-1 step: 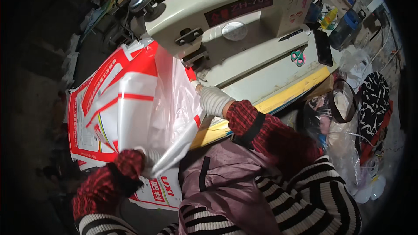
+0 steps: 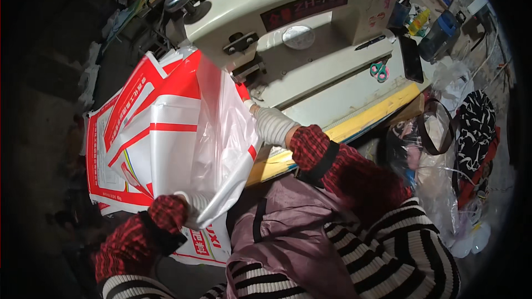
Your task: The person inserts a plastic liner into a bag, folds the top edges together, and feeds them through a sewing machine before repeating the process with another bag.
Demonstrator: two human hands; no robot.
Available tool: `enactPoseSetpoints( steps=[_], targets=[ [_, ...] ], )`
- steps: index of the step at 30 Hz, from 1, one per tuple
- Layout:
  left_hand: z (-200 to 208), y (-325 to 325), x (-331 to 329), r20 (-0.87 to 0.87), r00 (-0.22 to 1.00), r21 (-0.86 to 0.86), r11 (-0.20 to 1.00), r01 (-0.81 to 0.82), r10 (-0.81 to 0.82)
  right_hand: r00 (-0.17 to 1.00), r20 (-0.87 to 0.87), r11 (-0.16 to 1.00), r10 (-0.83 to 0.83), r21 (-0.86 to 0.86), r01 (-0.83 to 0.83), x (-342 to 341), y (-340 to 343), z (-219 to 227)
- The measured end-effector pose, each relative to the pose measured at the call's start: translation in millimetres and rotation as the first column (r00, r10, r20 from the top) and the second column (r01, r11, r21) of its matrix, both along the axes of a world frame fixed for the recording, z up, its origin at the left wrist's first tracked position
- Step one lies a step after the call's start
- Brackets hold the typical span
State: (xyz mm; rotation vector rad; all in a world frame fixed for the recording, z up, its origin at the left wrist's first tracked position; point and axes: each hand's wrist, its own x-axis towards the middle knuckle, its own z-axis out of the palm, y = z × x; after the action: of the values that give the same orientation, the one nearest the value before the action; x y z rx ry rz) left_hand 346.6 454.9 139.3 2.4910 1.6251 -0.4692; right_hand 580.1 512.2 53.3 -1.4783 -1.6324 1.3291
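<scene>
A large red and white plastic bag lies across the left end of a cream sewing machine, its mouth spread and its pale inner side showing. My right hand, in a white ribbed glove, is closed at the bag's right edge, just below the machine's sewing head. Bare fingertips show past this glove. Lower down, my left hand, also gloved, is closed on the near edge of the bag. A fold of the film covers most of its fingers.
On the machine bed lie green-handled scissors, a black pen and a dark phone. A blue-lidded bottle stands beyond. Yellow edging runs along the table front. Clear plastic bags and patterned cloth crowd the right.
My left hand has shifted slightly right and the near flap of the bag has lifted a little with it. My right hand stays almost in place.
</scene>
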Motion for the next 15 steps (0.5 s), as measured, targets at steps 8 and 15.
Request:
enactPoseSetpoints(
  steps=[8, 15],
  targets=[
    [37, -14, 49, 0.770, 0.623, -0.249, 0.964, 0.093, 0.139, 0.979, 0.167, 0.993, 0.116, 0.019, -0.121, 8, -34, 48],
    [68, -29, 73, 0.164, 0.876, -0.472, 0.744, 0.473, -0.453, 0.942, 0.323, 0.996, 0.086, 0.010, -0.094, 3, -34, 30]
  ],
)
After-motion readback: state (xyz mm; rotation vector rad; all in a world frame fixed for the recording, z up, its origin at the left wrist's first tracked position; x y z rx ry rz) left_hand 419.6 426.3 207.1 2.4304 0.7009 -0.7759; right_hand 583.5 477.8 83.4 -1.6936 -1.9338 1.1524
